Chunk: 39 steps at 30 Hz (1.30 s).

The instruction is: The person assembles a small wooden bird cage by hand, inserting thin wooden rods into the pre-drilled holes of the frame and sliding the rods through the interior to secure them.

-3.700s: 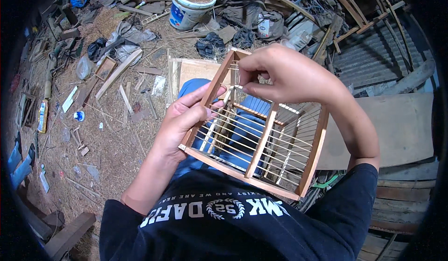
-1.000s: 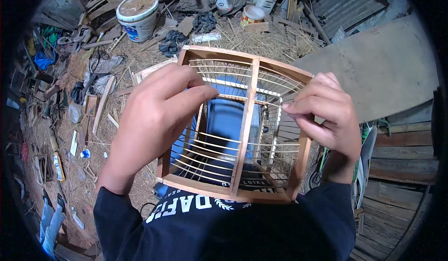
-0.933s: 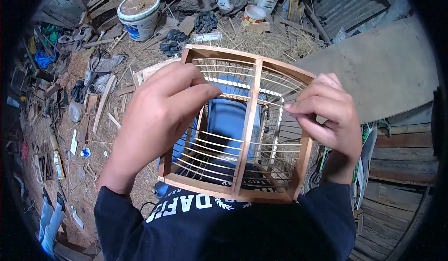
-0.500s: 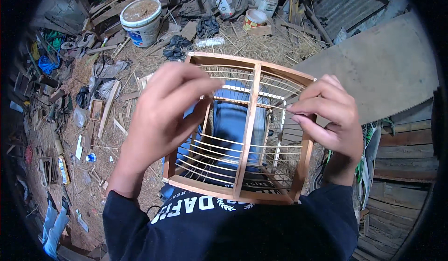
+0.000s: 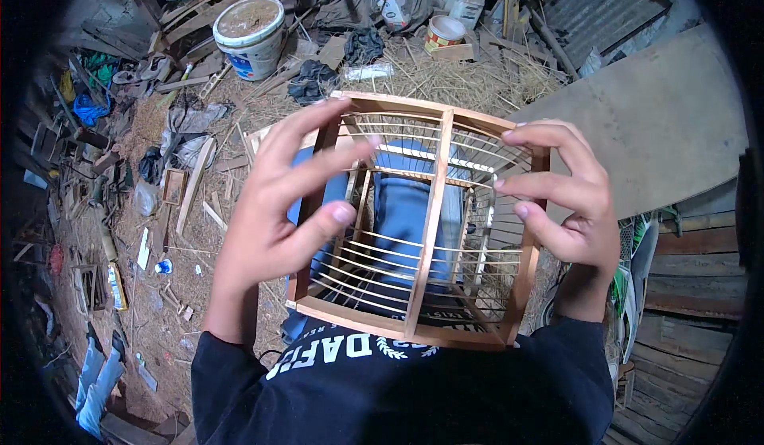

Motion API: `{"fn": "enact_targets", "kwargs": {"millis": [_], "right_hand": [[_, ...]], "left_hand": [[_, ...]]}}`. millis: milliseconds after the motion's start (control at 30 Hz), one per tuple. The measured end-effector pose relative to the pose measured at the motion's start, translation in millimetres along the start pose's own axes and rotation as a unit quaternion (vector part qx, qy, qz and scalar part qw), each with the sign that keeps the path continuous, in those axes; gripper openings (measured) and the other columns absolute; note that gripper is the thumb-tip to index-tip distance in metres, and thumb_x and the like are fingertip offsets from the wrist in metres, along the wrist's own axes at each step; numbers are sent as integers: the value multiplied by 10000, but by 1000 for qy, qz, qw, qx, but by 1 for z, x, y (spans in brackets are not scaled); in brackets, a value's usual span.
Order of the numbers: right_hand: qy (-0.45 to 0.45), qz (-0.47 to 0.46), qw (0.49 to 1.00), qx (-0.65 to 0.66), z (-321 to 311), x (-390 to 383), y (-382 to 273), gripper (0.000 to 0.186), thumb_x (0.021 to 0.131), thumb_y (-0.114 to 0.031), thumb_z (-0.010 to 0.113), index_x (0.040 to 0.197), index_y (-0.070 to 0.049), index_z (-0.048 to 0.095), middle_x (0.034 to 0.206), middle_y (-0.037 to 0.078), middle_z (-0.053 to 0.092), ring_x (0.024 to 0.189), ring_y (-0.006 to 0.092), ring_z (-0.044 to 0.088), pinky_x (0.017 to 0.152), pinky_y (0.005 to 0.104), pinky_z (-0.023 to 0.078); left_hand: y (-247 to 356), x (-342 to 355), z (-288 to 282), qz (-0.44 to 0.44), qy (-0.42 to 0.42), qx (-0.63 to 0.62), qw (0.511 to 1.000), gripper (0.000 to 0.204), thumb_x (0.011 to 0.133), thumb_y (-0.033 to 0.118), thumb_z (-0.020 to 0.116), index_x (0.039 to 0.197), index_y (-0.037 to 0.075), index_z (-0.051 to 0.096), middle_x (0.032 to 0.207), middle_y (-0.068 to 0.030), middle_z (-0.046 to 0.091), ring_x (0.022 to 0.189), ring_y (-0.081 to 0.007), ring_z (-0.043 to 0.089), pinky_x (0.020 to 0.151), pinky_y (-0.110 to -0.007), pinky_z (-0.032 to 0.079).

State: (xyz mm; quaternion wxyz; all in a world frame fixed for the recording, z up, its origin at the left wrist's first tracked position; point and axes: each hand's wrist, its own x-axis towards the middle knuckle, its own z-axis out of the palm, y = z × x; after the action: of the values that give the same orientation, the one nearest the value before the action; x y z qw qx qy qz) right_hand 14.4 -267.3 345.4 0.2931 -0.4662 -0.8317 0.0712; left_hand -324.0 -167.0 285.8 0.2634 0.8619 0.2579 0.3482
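Note:
A wooden birdcage [image 5: 434, 198] with thin pale bars stands before my chest, its framed side facing up. A central slat divides that side; bars cross near both ends, with a wide gap between. My left hand [image 5: 274, 198] is open at the cage's left side, its fingers spread and the index fingertip by the far left corner. Over the right side is my right hand [image 5: 569, 190], open too, with thumb and fingers apart. Its index fingertip is at the far right corner, and another fingertip lies near a thin bar. Neither hand visibly grips anything.
A white bucket [image 5: 251, 39] stands at the far left and a small tub [image 5: 444, 33] at the far middle. To the right leans a large flat board [image 5: 637, 119]. Wood scraps [image 5: 195, 182] and straw [image 5: 434, 79] litter the ground. Wooden planks [image 5: 688, 286] line the right.
My left fingers have spread from a bunched shape and sit lower over the cage's left side. My right thumb and fingers have opened from a pinch at a thin bar. The view has shifted slightly.

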Motion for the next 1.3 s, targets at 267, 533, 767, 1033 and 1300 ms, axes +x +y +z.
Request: {"fn": "enact_targets", "kwargs": {"millis": [267, 533, 767, 1033, 1300], "right_hand": [[-2, -11, 1000, 16, 9, 2, 8, 285, 742, -144, 767, 1010, -76, 836, 1390, 207, 667, 1278, 399, 610, 1105, 513, 444], [-65, -38, 997, 29, 1, 4, 18, 296, 763, -245, 787, 1026, -116, 829, 1479, 231, 623, 1427, 425, 543, 1232, 615, 298], [-25, -27, 999, 36, 2, 2, 33, 505, 773, -481, 837, 1148, -143, 817, 1504, 202, 621, 1446, 416, 547, 1255, 645, 247], [-4, -11, 1000, -20, 9, -5, 40, 850, 816, -826, 676, 1220, -88, 797, 1485, 250, 618, 1450, 438, 542, 1257, 668, 231], [-12, -10, 1000, -20, 8, -10, 44, 856, 843, -827, 644, 1240, -85, 803, 1492, 257, 614, 1452, 451, 538, 1262, 665, 221]], "left_hand": [[-8, -3, 6, 20, -16, 2, 1000, 432, 941, 391, 711, 1282, 146, 813, 1671, -281, 424, 1528, -475, 431, 1252, -568, 309], [-17, -12, 11, -15, 26, -19, 999, 567, 973, 461, 701, 1422, 115, 686, 1690, -297, 374, 1541, -451, 429, 1230, -542, 352], [-15, -11, 21, -82, 79, -100, 989, 762, 946, 513, 709, 1555, 83, 553, 1706, -287, 355, 1554, -443, 412, 1237, -540, 344], [-6, -4, 10, -70, -28, 23, 997, 730, 902, 491, 741, 1508, 101, 629, 1694, -293, 375, 1541, -474, 417, 1244, -528, 339], [0, -2, 14, -82, -27, 2, 996, 701, 880, 424, 785, 1476, 81, 650, 1671, -284, 421, 1525, -458, 447, 1233, -512, 362]]}}
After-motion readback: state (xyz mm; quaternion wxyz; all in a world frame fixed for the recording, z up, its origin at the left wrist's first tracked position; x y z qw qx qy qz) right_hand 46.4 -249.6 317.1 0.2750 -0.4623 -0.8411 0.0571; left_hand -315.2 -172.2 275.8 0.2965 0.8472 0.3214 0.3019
